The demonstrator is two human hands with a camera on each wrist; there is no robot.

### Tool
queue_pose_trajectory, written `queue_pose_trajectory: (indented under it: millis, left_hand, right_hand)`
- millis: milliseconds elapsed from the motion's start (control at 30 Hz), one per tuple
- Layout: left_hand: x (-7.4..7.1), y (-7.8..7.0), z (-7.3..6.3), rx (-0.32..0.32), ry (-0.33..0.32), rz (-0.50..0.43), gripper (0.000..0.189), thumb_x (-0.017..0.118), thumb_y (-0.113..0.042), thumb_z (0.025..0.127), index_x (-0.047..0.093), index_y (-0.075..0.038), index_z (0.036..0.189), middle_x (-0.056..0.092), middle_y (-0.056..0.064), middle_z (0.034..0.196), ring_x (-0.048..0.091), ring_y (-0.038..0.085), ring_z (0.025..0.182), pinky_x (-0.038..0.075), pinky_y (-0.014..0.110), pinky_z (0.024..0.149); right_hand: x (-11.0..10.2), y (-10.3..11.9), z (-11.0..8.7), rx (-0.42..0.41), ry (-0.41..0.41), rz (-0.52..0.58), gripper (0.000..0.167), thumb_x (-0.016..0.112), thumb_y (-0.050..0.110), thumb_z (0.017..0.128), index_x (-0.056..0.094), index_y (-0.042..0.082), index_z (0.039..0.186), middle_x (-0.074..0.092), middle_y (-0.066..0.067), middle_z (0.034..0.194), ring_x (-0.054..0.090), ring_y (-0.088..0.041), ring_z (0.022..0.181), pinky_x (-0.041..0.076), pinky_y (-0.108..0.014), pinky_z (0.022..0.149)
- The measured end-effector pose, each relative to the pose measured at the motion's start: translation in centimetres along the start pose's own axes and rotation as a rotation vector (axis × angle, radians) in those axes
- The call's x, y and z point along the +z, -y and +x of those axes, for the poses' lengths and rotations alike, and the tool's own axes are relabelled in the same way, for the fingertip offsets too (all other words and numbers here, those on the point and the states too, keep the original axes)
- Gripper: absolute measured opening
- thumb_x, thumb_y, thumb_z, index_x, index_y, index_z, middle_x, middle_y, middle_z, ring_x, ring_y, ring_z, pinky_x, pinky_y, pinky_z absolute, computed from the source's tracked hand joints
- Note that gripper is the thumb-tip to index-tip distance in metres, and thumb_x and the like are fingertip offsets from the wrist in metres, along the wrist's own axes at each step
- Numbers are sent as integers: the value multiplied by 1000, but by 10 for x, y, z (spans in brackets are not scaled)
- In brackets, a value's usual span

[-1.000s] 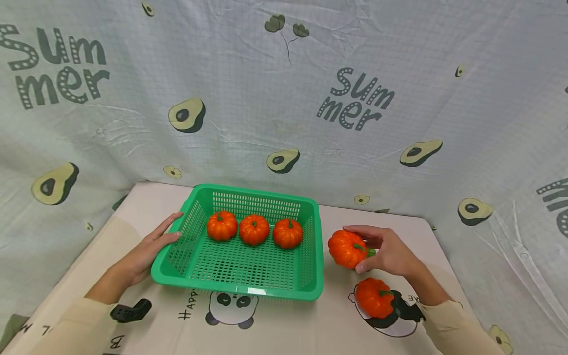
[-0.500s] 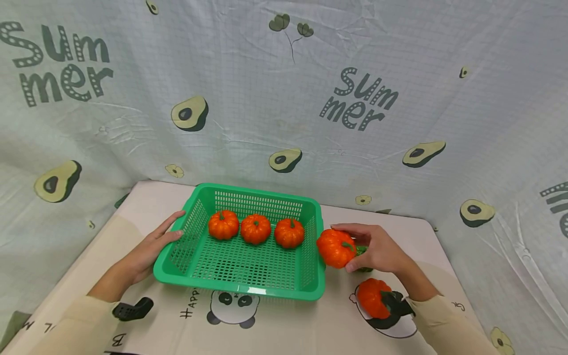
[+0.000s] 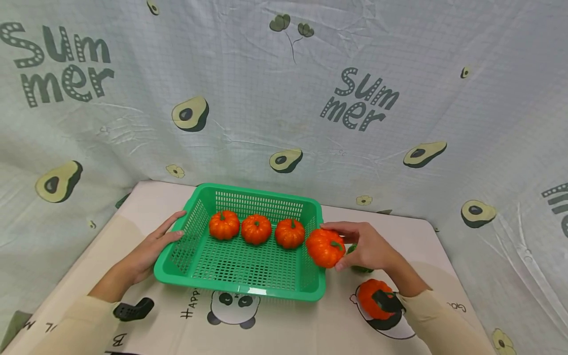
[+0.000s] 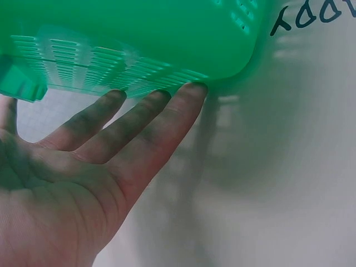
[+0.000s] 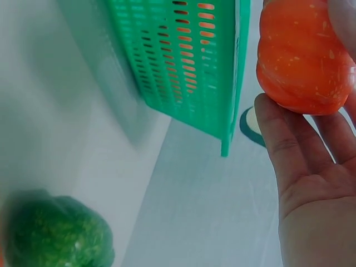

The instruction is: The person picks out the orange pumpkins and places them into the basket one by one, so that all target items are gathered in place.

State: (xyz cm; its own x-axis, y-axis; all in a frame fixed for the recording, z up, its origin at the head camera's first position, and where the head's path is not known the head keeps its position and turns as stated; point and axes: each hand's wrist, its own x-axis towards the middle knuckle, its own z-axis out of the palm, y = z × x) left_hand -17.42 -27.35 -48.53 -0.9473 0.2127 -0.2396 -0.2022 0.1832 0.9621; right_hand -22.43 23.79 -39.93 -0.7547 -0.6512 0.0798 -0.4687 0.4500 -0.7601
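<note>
In the head view, a green plastic basket [image 3: 239, 290] stands on the table with three small orange pumpkins [image 3: 256, 229] in a row inside. My right hand [image 3: 366, 246] grips another orange pumpkin [image 3: 325, 247] above the basket's right rim. The right wrist view shows thumb and fingers around this pumpkin [image 5: 303, 55], held higher than the rim. On the left, my left hand [image 3: 148, 251] rests against the basket's side. Its fingers look nearly straight in the left wrist view, with fingertips [image 4: 192, 92] at the slotted wall.
A dark green, lobed vegetable [image 5: 58, 233] lies on the table right of the basket, mostly hidden by my right hand in the head view. Nearer me is one more orange pumpkin [image 3: 372, 291], partly covered by a black device at my right wrist. A printed cloth [image 3: 248, 98] hangs behind the table.
My right hand has carried the pumpkin leftward, from beside the basket to over its right rim, uncovering part of the green vegetable. The left hand stays at the basket's side.
</note>
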Motion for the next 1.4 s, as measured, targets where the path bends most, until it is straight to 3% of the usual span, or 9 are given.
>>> queue_pose_trajectory:
  millis: [467,1000,1400]
  left_hand:
    - [0,-1,1,6,2,5,71,42,-41,112,1,-34,169,3,26,174,37,45,141,52,28,91]
    - [0,-1,0,4,0,7,71,42,-41,112,1,-34,169,4,26,173,38,44,140,52,29,91]
    - [0,0,0,5,4,-7,70,43,-40,112,1,-34,168,4,27,173,41,45,140,53,31,92]
  right_hand:
    - [10,18,21,-12,33,15,85,99,12,66,64,13,144,68,-7,143,66,-21,127,54,-25,100]
    - [26,21,43,-75,105,32,84,99,16,67,64,9,143,67,-12,142,68,-20,122,57,-26,97]
    - [36,28,56,-94,128,24,85,100,15,63,66,11,141,68,-9,142,67,-20,121,58,-29,96]
